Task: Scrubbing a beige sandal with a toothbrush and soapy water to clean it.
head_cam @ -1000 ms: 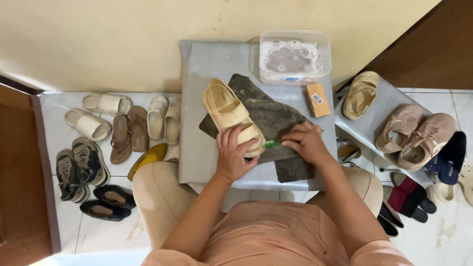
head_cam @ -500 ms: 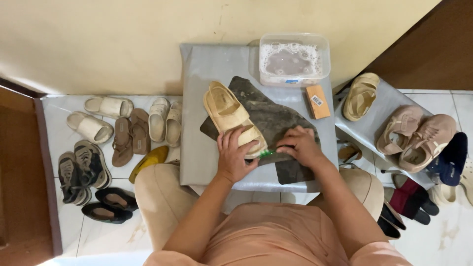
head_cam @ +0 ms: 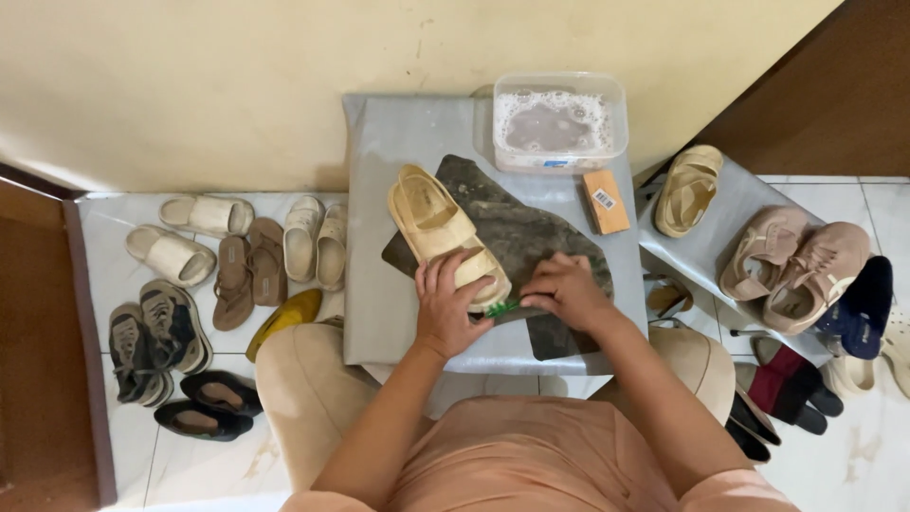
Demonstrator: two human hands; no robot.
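The fingers of the left hand are spread and curled over the heel end of a cream sandal, pinning it down on a dark mottled cloth that covers the middle of the grey counter. The fingers of the right hand are closed narrowly around a small green brush, whose tip shows between the two hands and sits right at the sandal's heel edge. The sandal lies at a slant, toe toward the wall, heel near the person. The likeliest trouble, as I judge it, is a slip: the left hand bears on one end only, so a firm stroke could swing the toe sideways or skid the sandal along the cloth. The cloth itself lies loose and could bunch up or slide toward the counter's near edge. Behind the sandal stands a clear tub of soapy water, with a small orange block just beside it; a shove of the sandal that way could knock either. The brush is held so short that little of it shows, so a wet grip could let it twist out.
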